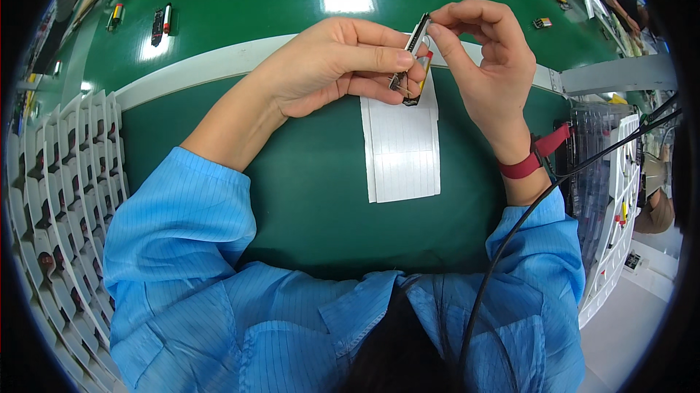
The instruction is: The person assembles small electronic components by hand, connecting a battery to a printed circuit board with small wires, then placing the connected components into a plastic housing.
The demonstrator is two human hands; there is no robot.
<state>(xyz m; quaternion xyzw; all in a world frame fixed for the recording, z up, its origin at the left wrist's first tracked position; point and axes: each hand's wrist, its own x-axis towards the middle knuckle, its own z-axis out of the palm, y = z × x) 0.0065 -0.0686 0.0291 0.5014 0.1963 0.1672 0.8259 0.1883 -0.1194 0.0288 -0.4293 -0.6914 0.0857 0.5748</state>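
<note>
Left hand [332, 65] is pinching the lower end of a small flat component [415, 57] in a clenched grip; right hand [485, 50] is gripping its top end with fingertips. Component is being held above a white sheet [401, 152] lying on the green table [313, 189].

You are seeing one white sheet [402, 149], two hands, one small held part [415, 57], and three loose parts on the belt.

A white rectangular sheet of peel-off labels [402, 149] lies flat on my green worktop [313, 196], just below my hands, its rows of narrow strips running crosswise.
</note>
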